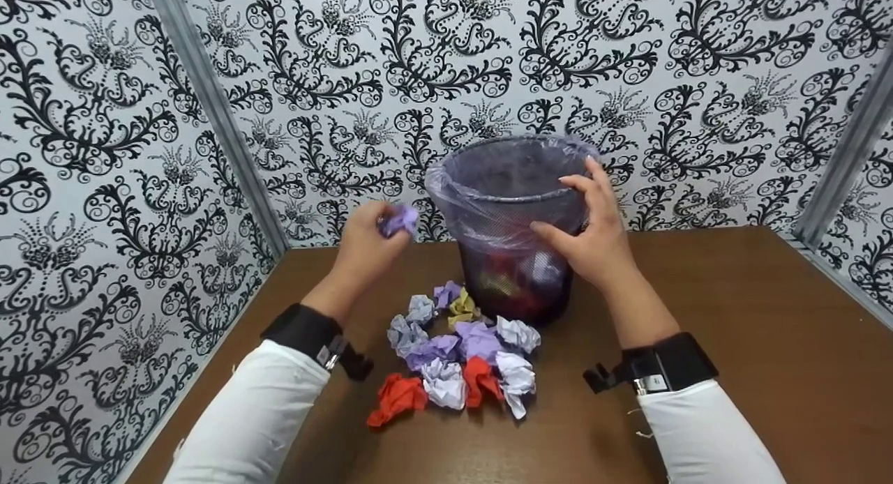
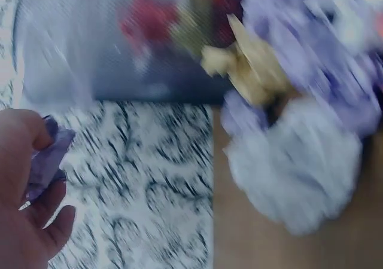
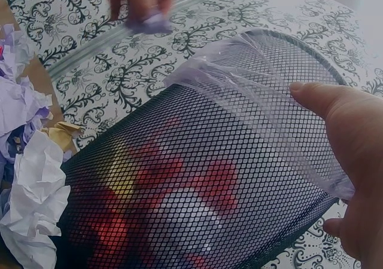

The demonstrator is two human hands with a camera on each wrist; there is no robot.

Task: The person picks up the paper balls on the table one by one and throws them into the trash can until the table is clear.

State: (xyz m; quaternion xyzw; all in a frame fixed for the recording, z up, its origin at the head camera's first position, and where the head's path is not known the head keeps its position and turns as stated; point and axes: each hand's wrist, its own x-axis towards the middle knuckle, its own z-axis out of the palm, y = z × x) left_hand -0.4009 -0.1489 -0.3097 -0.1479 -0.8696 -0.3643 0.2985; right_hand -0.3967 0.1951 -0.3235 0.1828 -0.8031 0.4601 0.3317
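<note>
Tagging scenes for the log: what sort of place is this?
Likely a staged recording booth, not a lived-in room: patterned panels joined by metal strips wall in a brown table that holds only a lined mesh bin and crumpled paper balls.

- The black mesh waste bin with a clear plastic liner (image 1: 515,212) stands on the brown wooden table (image 1: 732,316), near the patterned back wall (image 1: 432,51).
- In front of the bin, touching its base, lies the heap of crumpled paper balls (image 1: 457,355).
- More crumpled paper (image 3: 173,203) lies inside the bin.
- The right hand (image 1: 593,233) is on the right side of the bin, at its rim.
- The left hand (image 1: 366,247) is left of the bin, apart from it, and holds a crumpled purple paper ball (image 1: 399,220).
</note>
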